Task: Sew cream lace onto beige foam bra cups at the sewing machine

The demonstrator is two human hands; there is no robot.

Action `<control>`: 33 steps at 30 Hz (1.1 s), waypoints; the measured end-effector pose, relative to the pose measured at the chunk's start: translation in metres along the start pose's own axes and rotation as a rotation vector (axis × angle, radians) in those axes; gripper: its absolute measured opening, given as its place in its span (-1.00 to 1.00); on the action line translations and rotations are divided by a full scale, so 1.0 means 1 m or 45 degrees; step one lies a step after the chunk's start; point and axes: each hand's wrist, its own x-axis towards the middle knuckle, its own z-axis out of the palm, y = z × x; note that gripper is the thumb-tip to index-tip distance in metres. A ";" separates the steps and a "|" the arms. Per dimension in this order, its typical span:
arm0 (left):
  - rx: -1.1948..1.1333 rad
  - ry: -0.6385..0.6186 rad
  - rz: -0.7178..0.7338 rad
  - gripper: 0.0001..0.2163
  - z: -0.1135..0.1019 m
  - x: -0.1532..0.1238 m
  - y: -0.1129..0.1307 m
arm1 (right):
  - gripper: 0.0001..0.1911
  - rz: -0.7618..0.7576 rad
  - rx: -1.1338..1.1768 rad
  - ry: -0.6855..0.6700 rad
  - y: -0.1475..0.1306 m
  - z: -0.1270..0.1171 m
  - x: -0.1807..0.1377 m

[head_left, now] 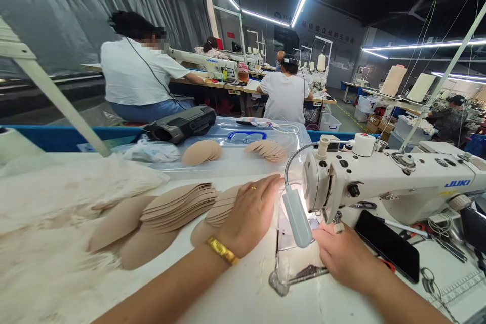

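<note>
My left hand (246, 217), with a gold bracelet (223, 250) at its wrist, lies flat with fingers stretched towards the needle area. It partly covers a small fan of beige oval pads (222, 207). My right hand (347, 258) is closed, fingers bent at the sewing machine's (364, 177) needle area. What its fingertips hold, if anything, is hidden. Between both hands hangs a grey gooseneck lamp (297, 216), lighting the metal plate below and blocking part of it. Left of my left hand, a larger pile of beige pads (176, 207) lies fanned out.
Whitish fabric (56, 212) covers the table's left side. Two pad stacks (202, 152) rest on a clear plastic box (235, 129) behind. A black phone (387, 245), cables and small tools lie at right. Several co-workers (286, 91) sit at machines beyond.
</note>
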 end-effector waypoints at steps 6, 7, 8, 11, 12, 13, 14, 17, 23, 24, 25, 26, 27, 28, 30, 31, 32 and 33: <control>0.029 -0.210 0.008 -0.62 -0.009 -0.007 -0.005 | -0.74 -0.010 -0.001 0.019 -0.002 -0.003 0.001; 0.019 -0.262 0.028 -0.66 -0.013 -0.009 0.000 | -0.73 -0.015 0.005 0.028 -0.002 -0.004 0.001; 0.001 -0.327 0.042 -0.70 -0.018 -0.012 0.005 | -0.72 -0.021 0.011 0.033 -0.002 -0.004 0.001; -0.188 -0.465 0.102 -0.80 -0.028 -0.017 0.024 | -0.70 -0.027 0.035 0.012 -0.001 -0.004 0.001; -0.290 -0.455 0.142 -0.82 -0.030 -0.017 0.031 | -0.71 -0.026 0.043 0.001 -0.001 -0.004 0.001; -0.388 -0.413 0.188 -0.81 -0.030 -0.018 0.037 | -0.71 -0.025 0.048 -0.002 0.000 -0.004 0.001; -0.463 -0.348 0.237 -0.79 -0.030 -0.017 0.044 | -0.72 -0.027 0.047 -0.002 0.000 -0.004 0.001; -0.493 -0.172 0.317 -0.74 -0.029 -0.014 0.059 | -0.73 -0.035 0.019 0.018 0.001 -0.004 0.001; -0.439 -0.035 0.296 -0.70 -0.025 -0.007 0.071 | -0.71 -0.053 0.014 0.019 0.001 -0.004 0.002; -0.448 -0.020 0.284 -0.70 -0.024 -0.006 0.072 | -0.70 -0.054 0.019 0.016 0.001 -0.004 0.002; -0.463 -0.006 0.266 -0.70 -0.022 -0.006 0.073 | -0.70 -0.053 0.021 0.014 0.001 -0.004 0.002; -0.480 0.002 0.239 -0.70 -0.021 -0.006 0.074 | -0.70 -0.050 0.022 0.010 0.001 -0.004 0.002; -0.492 0.006 0.206 -0.70 -0.019 -0.006 0.075 | -0.70 -0.044 0.018 0.006 0.001 -0.004 0.002; -0.494 0.004 0.179 -0.71 -0.018 -0.008 0.075 | -0.70 -0.039 0.011 0.002 0.001 -0.004 0.001; -0.450 -0.033 0.161 -0.73 -0.015 -0.012 0.074 | -0.70 -0.031 -0.007 -0.005 0.001 -0.004 0.001; -0.408 -0.052 0.170 -0.75 -0.013 -0.015 0.073 | -0.71 -0.029 -0.017 -0.008 0.001 -0.003 0.000; -0.364 -0.069 0.187 -0.77 -0.012 -0.017 0.071 | -0.72 -0.025 -0.027 -0.009 0.002 -0.003 0.000; -0.323 -0.092 0.202 -0.78 -0.010 -0.019 0.070 | -0.74 -0.020 -0.034 -0.009 0.002 -0.002 0.000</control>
